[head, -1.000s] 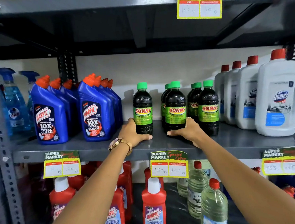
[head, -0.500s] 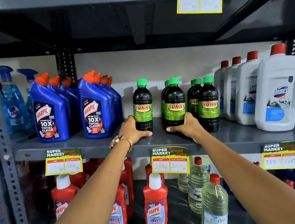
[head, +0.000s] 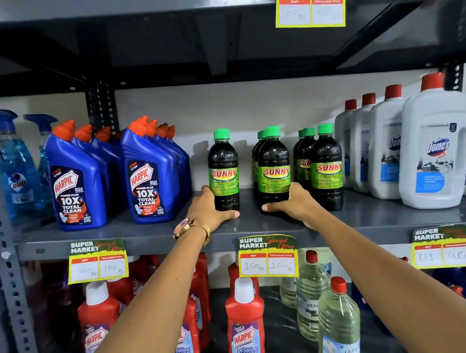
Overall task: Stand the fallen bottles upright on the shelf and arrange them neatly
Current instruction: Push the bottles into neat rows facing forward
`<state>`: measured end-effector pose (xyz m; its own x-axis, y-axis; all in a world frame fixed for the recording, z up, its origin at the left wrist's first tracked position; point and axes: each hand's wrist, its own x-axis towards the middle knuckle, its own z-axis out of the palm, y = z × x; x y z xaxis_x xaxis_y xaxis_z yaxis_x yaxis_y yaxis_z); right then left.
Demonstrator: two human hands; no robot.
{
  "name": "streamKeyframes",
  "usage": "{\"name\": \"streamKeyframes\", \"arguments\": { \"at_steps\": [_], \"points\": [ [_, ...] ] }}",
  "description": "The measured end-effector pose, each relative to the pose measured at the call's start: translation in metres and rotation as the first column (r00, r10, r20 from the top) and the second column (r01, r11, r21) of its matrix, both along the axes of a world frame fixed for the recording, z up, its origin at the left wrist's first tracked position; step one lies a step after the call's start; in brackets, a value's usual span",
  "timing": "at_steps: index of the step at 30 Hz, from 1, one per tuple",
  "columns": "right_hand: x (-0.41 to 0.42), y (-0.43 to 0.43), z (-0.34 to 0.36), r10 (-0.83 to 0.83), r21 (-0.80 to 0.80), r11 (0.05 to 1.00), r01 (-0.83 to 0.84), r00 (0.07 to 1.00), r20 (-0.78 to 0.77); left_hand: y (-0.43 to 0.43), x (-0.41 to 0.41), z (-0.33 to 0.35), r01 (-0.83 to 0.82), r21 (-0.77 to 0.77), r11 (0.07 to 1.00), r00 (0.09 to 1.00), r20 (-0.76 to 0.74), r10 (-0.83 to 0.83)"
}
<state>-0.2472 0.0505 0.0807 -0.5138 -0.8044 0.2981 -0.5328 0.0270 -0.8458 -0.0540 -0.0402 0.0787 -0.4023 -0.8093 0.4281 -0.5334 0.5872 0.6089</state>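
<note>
Several dark Sunny bottles with green caps stand upright on the grey middle shelf (head: 147, 230). My left hand (head: 210, 210) wraps the base of the lone left Sunny bottle (head: 223, 166). My right hand (head: 294, 203) grips the base of the front middle Sunny bottle (head: 274, 164), which has more bottles behind it. A third column, led by the right Sunny bottle (head: 327, 166), stands just right of my right hand. No bottle lies on its side on this shelf.
Blue Harpic bottles (head: 148, 177) stand left of the Sunny bottles, with blue spray bottles (head: 16, 171) beyond. White Domex jugs (head: 435, 146) fill the right. Red Harpic bottles (head: 245, 325) and clear bottles (head: 338, 324) stand on the shelf below. Price tags (head: 267, 257) hang on the shelf edges.
Both hands stay on the same two bottle bases. The view has shifted slightly, and the two held bottles sit a little further back on the shelf.
</note>
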Motion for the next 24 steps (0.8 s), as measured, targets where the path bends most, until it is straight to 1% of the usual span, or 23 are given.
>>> {"name": "streamKeyframes", "arguments": {
  "at_steps": [3,6,7,9,10,12,13,14,15,16,17,18,19,20,22,24],
  "points": [
    [0.002,0.001,-0.001,-0.004,-0.007,1.0,0.004,1.0,-0.008,0.003,0.0,0.0,-0.006,-0.02,1.0,1.0,-0.008,0.006],
    [0.009,0.008,0.002,-0.03,-0.035,0.999,0.03,1.0,-0.005,0.012,0.002,0.001,-0.026,-0.07,0.997,0.993,-0.113,0.018],
    [0.011,0.013,0.003,-0.05,-0.068,0.996,0.05,0.999,0.0,0.015,0.003,0.001,-0.049,-0.118,0.992,0.985,-0.171,0.029],
    [0.013,0.022,0.004,-0.083,-0.172,0.981,0.087,0.996,0.029,0.023,0.006,0.002,-0.111,-0.271,0.956,0.963,-0.267,0.036],
    [0.012,0.027,0.003,-0.086,-0.228,0.969,0.093,0.995,0.041,0.029,0.007,0.002,-0.143,-0.373,0.917,0.957,-0.288,0.032],
    [0.007,0.041,0.002,-0.09,-0.333,0.938,0.093,0.996,0.025,0.046,0.004,0.003,-0.17,-0.591,0.788,0.959,-0.282,-0.004],
    [0.001,0.049,0.001,-0.115,-0.383,0.918,0.104,0.993,-0.007,0.055,0.0,0.003,-0.139,-0.681,0.719,0.965,-0.257,-0.057],
    [-0.006,0.057,0.001,-0.161,-0.423,0.897,0.127,0.986,-0.045,0.064,-0.005,0.004,-0.072,-0.747,0.661,0.971,-0.205,-0.125],
    [-0.016,0.064,0.002,-0.222,-0.457,0.874,0.166,0.972,-0.071,0.072,-0.012,0.005,0.017,-0.78,0.625,0.973,-0.132,-0.192],
    [-0.028,0.069,0.002,-0.281,-0.48,0.851,0.213,0.957,-0.074,0.08,-0.021,0.006,0.117,-0.777,0.619,0.969,-0.047,-0.242],
    [-0.042,0.072,0.004,-0.325,-0.485,0.836,0.255,0.943,-0.065,0.084,-0.03,0.006,0.212,-0.738,0.641,0.962,0.041,-0.271],
    [-0.056,0.074,0.006,-0.358,-0.458,0.84,0.29,0.932,-0.065,0.088,-0.04,0.007,0.297,-0.674,0.676,0.948,0.127,-0.29],
    [-0.068,0.076,0.009,-0.38,-0.391,0.863,0.319,0.921,-0.087,0.089,-0.052,0.006,0.369,-0.596,0.713,0.929,0.205,-0.309],
    [-0.074,0.078,0.011,-0.382,-0.284,0.898,0.337,0.917,-0.118,0.09,-0.064,0.004,0.431,-0.509,0.745,0.902,0.271,-0.336],
    [-0.086,0.076,0.009,-0.32,-0.098,0.946,0.31,0.94,-0.116,0.094,-0.087,-0.001,0.504,-0.357,0.786,0.849,0.374,-0.374],
    [-0.091,0.073,0.008,-0.185,-0.031,0.982,0.184,0.983,-0.013,0.097,-0.108,-0.004,0.503,-0.262,0.824,0.821,0.442,-0.361]
  ]
}}
